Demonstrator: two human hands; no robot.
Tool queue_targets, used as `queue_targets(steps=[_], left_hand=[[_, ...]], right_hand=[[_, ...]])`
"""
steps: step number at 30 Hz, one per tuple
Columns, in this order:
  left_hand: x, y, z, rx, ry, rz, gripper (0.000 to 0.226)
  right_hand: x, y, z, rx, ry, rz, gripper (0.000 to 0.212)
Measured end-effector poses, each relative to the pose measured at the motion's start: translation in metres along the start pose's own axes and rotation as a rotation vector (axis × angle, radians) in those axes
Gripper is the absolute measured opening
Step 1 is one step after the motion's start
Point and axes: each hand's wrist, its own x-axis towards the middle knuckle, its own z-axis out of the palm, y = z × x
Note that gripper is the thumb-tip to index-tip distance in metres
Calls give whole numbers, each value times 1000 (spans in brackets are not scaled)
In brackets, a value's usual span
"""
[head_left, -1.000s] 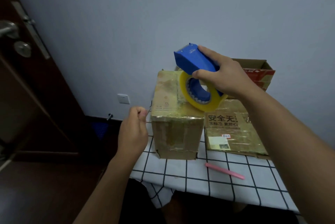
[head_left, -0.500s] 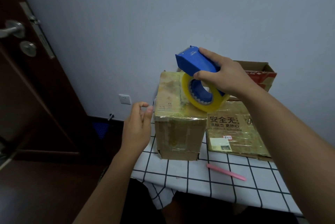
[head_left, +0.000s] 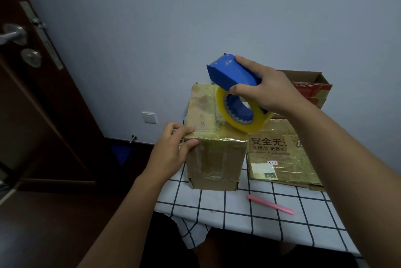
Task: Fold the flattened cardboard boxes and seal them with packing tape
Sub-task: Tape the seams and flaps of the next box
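Head view: right hand (head_left: 273, 92) grips blue plastic tape dispenser (head_left: 233, 77); left hand (head_left: 171, 150) seemingly pinches glossy taped cardboard box (head_left: 213, 159) corner.

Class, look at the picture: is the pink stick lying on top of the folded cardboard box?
No: the pink stick lies on the checked tablecloth, in front of the folded cardboard box and apart from it.
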Motion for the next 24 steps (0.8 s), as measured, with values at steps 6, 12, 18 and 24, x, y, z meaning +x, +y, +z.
queue_targets(steps=[6,12,18,24], left_hand=[[0,4,1,50,12,10,36],[8,32,7,298,53,171,55],[9,43,27,402,101,244,31],[16,63,45,439,54,339,36]], right_hand=[[-1,-1,0,-17,-2,-5,73],[-2,-3,-1,-17,5,-7,73],[-6,-4,-2,-15,17,-1,73],[-9,-5,-3,-17,15,-3,73]])
